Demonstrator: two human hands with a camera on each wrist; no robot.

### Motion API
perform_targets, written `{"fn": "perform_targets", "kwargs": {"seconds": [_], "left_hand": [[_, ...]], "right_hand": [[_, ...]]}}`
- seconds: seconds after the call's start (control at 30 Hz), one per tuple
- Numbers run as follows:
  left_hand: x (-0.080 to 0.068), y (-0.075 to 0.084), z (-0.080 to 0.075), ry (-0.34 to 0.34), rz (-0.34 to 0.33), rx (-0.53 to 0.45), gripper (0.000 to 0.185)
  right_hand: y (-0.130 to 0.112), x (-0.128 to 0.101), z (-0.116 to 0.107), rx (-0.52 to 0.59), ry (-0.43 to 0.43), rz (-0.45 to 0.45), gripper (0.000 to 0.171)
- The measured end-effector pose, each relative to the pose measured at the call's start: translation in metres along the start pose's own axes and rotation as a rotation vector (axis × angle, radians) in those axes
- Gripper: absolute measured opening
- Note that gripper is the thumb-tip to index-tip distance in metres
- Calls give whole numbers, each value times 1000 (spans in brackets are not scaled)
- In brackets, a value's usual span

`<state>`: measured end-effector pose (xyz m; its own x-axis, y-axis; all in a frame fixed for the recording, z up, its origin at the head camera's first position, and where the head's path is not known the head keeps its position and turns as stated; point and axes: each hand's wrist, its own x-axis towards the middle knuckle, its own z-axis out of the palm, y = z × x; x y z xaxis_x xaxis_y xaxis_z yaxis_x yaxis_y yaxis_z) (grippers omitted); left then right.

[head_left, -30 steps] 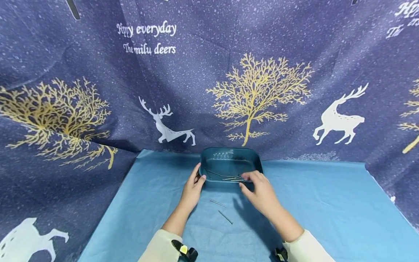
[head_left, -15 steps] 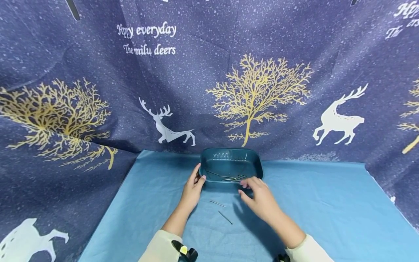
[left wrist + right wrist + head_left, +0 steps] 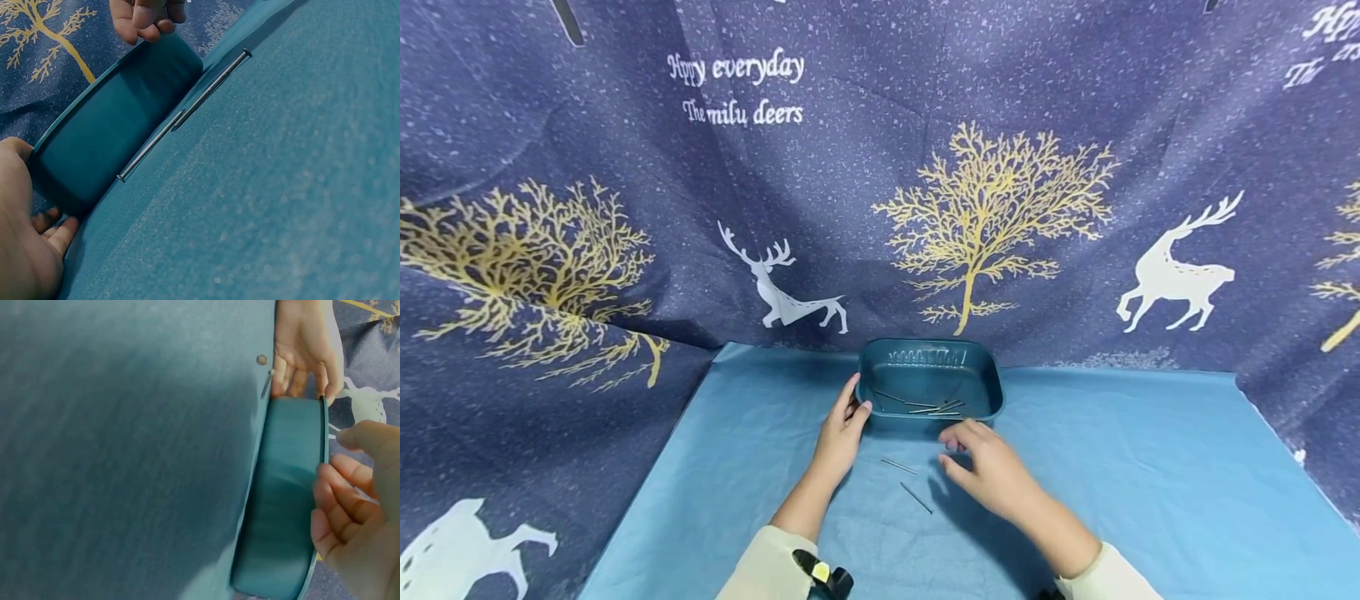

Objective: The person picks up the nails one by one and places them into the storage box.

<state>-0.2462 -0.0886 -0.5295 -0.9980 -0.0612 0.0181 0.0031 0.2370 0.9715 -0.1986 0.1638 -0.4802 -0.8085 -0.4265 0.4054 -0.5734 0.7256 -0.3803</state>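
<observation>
Nearest the viewer, two cream sleeves [image 3: 767, 567] reach forward over a blue tablecloth [image 3: 1150, 500]. Just short of the teal tray [image 3: 992, 383], two loose steel nails lie on the cloth: one nail [image 3: 917, 497] nearer the viewer, the other nail [image 3: 898, 466] closer to the tray's near wall; the left wrist view shows them lying almost end to end alongside that wall. To their right, the right hand [image 3: 992, 467] hovers just before the tray's near right corner, fingers loosely bent and gripping nothing, its fingertips close to the rim but apart from it. At the tray's near left corner, the left hand [image 3: 842, 429] grips the tray, thumb on the rim and fingers curled against the outer wall. Inside the tray, several more nails [image 3: 928, 407] lie scattered on the floor toward the near side. Beyond the tray, a dark blue curtain [image 3: 625, 125] printed with golden trees, white deer and white lettering hangs as a backdrop
</observation>
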Motion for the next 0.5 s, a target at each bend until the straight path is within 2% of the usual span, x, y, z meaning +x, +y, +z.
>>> {"fn": "perform_targets", "kwargs": {"seconds": [0.17, 0.33, 0.5], "left_hand": [[0, 1, -1, 4, -1, -6, 57], [-1, 0, -1, 3, 3, 5, 57], [-1, 0, -1, 4, 5, 13, 57]], "right_hand": [[-2, -1, 1, 23, -88, -56, 19], [-5, -3, 2, 49, -186, -69, 16], [-7, -5, 3, 43, -233, -91, 16]]}}
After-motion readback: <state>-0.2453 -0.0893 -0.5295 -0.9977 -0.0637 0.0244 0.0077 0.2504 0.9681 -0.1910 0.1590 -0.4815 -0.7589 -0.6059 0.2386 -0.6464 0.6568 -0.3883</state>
